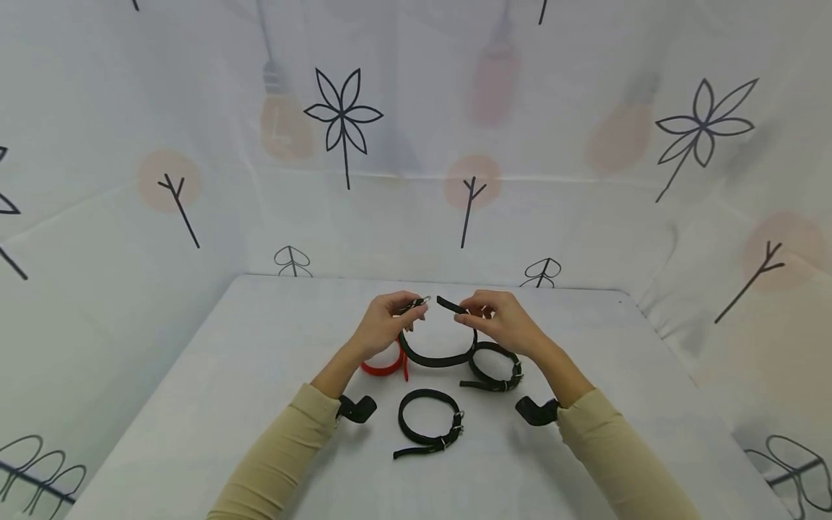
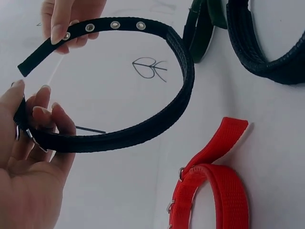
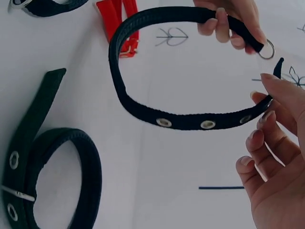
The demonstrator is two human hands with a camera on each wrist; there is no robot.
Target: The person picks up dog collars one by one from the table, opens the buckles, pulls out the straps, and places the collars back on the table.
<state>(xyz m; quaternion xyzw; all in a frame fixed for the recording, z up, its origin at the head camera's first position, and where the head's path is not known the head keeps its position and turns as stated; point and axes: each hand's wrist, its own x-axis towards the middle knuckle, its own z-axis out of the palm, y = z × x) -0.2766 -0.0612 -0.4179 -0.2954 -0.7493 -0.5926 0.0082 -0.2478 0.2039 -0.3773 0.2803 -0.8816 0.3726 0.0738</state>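
Observation:
A dark collar [image 1: 437,362] with metal eyelets hangs in an unfastened loop between both hands, above the table. My left hand [image 1: 388,321] pinches its buckle end, where a metal ring shows in the right wrist view. Near the strap's free tip, my right hand [image 1: 497,318] holds the eyelet end [image 2: 89,27] between thumb and fingers. The two ends stand apart. Below the left hand lies a red collar [image 2: 233,191], buckled into a loop. A dark green-black collar [image 3: 90,162] lies buckled beneath the right hand.
Another dark buckled collar [image 1: 427,438] lies nearer the front of the white table [image 1: 214,433]. Printed white cloth walls [image 1: 416,217] stand behind and at both sides. A black wrist mount [image 1: 357,409] sits on the left wrist, another [image 1: 538,411] on the right.

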